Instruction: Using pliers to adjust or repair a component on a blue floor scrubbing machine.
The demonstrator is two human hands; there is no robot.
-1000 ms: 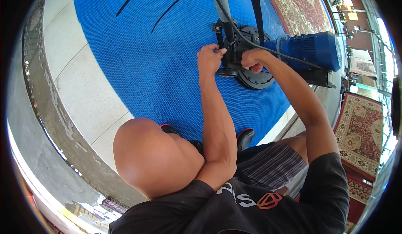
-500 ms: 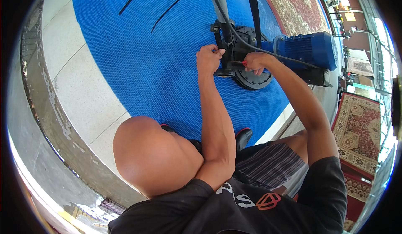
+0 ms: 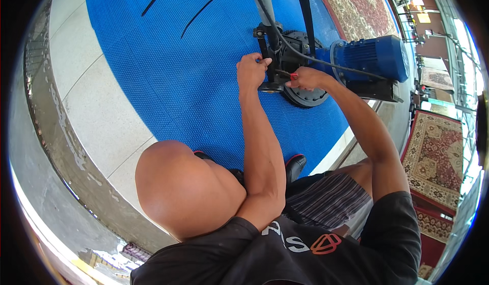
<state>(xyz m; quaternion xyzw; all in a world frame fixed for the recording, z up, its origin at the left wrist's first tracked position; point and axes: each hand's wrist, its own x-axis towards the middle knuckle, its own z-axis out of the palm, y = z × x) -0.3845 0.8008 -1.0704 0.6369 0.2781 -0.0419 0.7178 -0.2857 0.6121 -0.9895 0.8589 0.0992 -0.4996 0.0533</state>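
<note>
A machine with a blue motor (image 3: pixel 372 58), a round dark disc (image 3: pixel 305 97) and a grey pole (image 3: pixel 263 4) stands in front of me. My left hand (image 3: pixel 251 72) is closed in a pinch beside the black bracket (image 3: pixel 273 60) at the pole's foot; whatever lies between its fingertips is hidden. On the bracket's other side, my right hand (image 3: pixel 308 78) grips a red-handled tool (image 3: pixel 294 76), probably pliers, pointing left toward the bracket. The tool's tip is too small to make out. Below both hands, a small dark round part (image 3: pixel 271 87) juts from the bracket.
Blue textured matting (image 3: pixel 168 81) lies under the machine, bordered by pale tiles (image 3: pixel 102 106) at left. A black cable (image 3: pixel 351 70) runs over the motor. Patterned rugs (image 3: pixel 435 157) hang or lie at right, with another rug (image 3: pixel 356 9) beyond the machine.
My right hand has shifted left and slightly down with the red-handled tool, closer to the bracket. The tool's angle has changed. My left hand keeps nearly the same place.
</note>
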